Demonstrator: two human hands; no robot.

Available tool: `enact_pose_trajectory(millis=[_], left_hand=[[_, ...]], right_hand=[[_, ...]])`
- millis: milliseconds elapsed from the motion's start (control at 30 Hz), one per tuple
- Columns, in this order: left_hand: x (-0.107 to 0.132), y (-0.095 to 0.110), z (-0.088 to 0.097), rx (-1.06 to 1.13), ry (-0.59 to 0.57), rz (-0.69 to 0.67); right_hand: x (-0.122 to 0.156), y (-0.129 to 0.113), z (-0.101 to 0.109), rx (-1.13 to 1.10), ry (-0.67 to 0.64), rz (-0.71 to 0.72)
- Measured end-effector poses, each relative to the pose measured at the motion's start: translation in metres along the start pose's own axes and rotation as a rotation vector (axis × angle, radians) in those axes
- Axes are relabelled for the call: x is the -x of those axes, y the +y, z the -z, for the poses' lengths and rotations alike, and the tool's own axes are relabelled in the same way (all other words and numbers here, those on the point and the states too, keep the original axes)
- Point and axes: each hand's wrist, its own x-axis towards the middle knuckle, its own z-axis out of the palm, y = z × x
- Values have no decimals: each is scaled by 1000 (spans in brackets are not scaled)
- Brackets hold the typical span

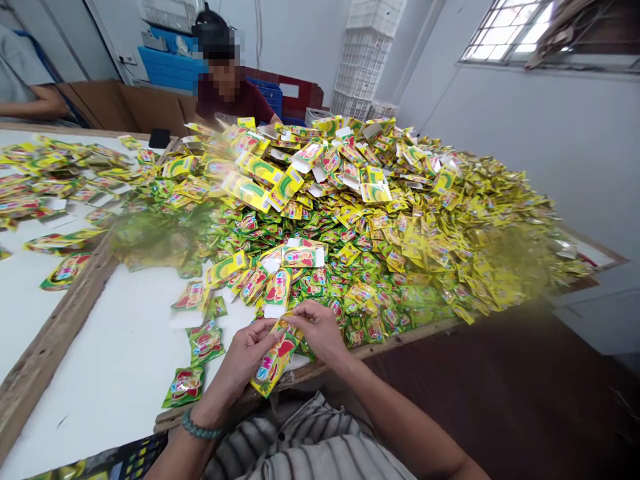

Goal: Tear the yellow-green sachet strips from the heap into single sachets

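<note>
Probably working the upper end of a small box [277, 359], low in the view toward 6 o'clock, just beyond the striped shirt [330, 445]. Gripping it there with the left hand [246, 348] from 9 o'clock, with thumb over the printed face; pinching the same end with the right hand [320, 331] from 2 o'clock, with thumb and forefinger closed together. Cannot tell whether folded shut or open beneath those fingertips. Best to brace with the left without squashing the card, work the end with the right fingertips alone, and press squarely to spare the corners. Slanting with its long axis from 1 to 7 o'clock: held end toward 1, free end toward 7, print upward, lettering along the length. Near loose boxes [277, 290] at 12 o'clock and packets [184, 387] at 9.
</note>
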Motion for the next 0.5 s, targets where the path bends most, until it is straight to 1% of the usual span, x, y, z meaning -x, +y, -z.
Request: enact_pose_trajectory(millis=[33,67,100,167,200,233,300,333,367,433,467,500], left_hand=[[1,1,0,49,4,23],[1,1,1,90,19,42],[1,1,1,119,43,57],[0,1,3,145,102,81],[-1,0,4,151,125,91],[-1,0,5,157,142,96],[-2,0,8,162,159,99],[-1,1,9,157,164,99],[-1,1,11,146,169,98],[0,1,13,116,184,96],[1,1,14,104,190,95],[1,1,15,96,195,92]], right_hand=[[-3,1,5,35,-60,20],[-8,2,12,96,-86,45],[-15,5,20,191,-81,78],[-32,14,37,470,-22,141],[-42,20,46,638,-41,164],[-52,26,54,781,-99,166],[-66,38,65,948,-238,153],[-70,42,68,973,-265,143],[-72,44,69,964,-246,142],[-68,45,68,856,-89,143],[-63,42,66,755,-11,135],[-58,39,63,630,25,120]])
